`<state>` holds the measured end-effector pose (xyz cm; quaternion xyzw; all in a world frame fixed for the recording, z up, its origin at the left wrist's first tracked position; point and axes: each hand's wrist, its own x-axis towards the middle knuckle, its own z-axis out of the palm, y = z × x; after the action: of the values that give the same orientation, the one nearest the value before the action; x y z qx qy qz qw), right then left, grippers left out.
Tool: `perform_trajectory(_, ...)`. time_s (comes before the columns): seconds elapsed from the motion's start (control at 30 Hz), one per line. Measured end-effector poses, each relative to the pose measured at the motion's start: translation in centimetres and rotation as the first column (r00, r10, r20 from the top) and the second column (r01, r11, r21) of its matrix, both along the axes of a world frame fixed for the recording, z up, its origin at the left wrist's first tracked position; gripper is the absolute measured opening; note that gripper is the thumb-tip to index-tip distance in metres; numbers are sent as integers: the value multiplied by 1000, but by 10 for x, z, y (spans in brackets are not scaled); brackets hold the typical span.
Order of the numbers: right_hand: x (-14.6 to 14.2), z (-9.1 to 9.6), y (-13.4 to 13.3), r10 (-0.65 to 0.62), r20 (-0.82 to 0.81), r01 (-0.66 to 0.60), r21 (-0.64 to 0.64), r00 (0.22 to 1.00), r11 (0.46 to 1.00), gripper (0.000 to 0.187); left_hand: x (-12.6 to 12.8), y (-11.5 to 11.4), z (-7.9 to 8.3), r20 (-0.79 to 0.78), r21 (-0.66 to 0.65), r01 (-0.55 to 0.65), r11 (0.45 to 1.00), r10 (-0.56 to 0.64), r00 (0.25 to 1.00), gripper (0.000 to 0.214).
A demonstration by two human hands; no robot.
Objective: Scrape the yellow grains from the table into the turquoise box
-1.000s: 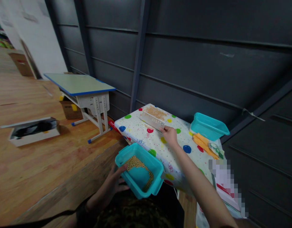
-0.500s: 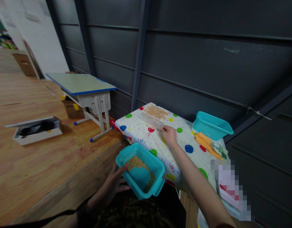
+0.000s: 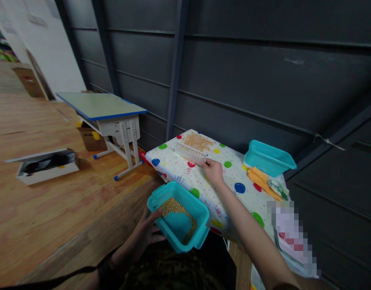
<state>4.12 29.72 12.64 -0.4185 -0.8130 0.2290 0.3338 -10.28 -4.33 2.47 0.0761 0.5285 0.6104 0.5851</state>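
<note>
My left hand (image 3: 150, 227) grips the near left rim of a teal plastic basin (image 3: 200, 209), thumb over the edge. Soybeans (image 3: 175, 207) lie along the far and right parts of its bottom. At the front edge of the table (image 3: 230, 191), the basin is tilted slightly. My right hand (image 3: 213, 171) pinches the right end of a white slotted plastic basket (image 3: 189, 153), which looks long and narrow. Just behind the basket, a patch of loose soybeans (image 3: 199, 141) is spread over the balloon-print tablecloth.
On the table's right side stand a second teal basin (image 3: 268, 159), an orange cloth (image 3: 262, 183) and a crumpled clear bag (image 3: 278, 188). A dark panelled wall (image 3: 264, 80) runs behind. To the left are a school desk (image 3: 103, 105) and an open white box (image 3: 49, 167).
The white basket has moved slightly left and its slotted side shows more plainly. My right hand shifted with it. My left hand and the basin stay put.
</note>
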Motion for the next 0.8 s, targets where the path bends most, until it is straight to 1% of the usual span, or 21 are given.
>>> perform_trajectory(0.13, 2, -1, 1, 10, -32, -10, -21, 999, 1000, 20, 1, 1, 0, -8, -21, -14, 1000, 14, 1000, 139)
perform_trajectory(0.27, 2, -3, 4, 31, -43, -33, -23, 999, 999, 19, 3, 1, 2, -20, -17, -31, 999, 31, 999, 132)
perform_trajectory(0.37, 1, -4, 6, 7, -51, -8, -13, 999, 1000, 21, 3, 0, 3, -17, -1, -16, 1000, 16, 1000, 129)
perform_trajectory(0.43, 1, -6, 7, -8, -40, 8, -3, 999, 1000, 20, 2, -1, 4, -18, -4, -7, 1000, 7, 1000, 127)
perform_trajectory(0.53, 2, -7, 6, 17, -26, -17, -18, 1000, 1000, 17, 0, -2, 4, -11, -8, 1, 1000, -2, 1000, 131)
perform_trajectory(0.67, 3, -6, 6, 70, -59, -73, -51, 996, 996, 17, 1, -1, 2, -3, 6, 2, 1000, -2, 1000, 136)
perform_trajectory(0.8, 3, -6, 7, 69, -56, -71, -49, 996, 996, 18, 2, -1, 0, 2, -7, -29, 1000, 29, 1000, 140)
